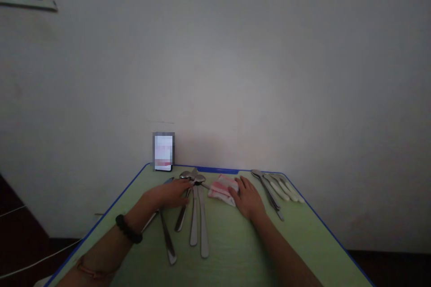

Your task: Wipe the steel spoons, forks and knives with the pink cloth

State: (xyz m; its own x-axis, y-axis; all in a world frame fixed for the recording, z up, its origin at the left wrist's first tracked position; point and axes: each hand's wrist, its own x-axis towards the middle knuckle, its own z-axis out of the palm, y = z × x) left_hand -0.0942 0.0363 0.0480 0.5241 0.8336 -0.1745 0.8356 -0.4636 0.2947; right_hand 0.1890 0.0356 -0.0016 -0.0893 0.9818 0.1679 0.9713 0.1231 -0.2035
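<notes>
My left hand (172, 193) is over the left cluster of cutlery, its fingers stretched to the right and the thumb apart. Its fingertips reach the spoon heads (199, 179); whether they touch is unclear. Below them, the handles of table knives (203, 233) point toward me. Another metal handle (167, 240) runs out from under my left wrist. My right hand (249, 198) lies with fingers spread at the right edge of a folded pink-and-white cloth (220, 188), the thumb resting on it. Neither hand grips anything.
Metal spoons (269, 193) and several white-handled utensils (283, 188) lie at the right of the green table (232, 251), which has a blue rim. A phone with a lit screen (163, 151) leans on the wall (235, 76) at the back left.
</notes>
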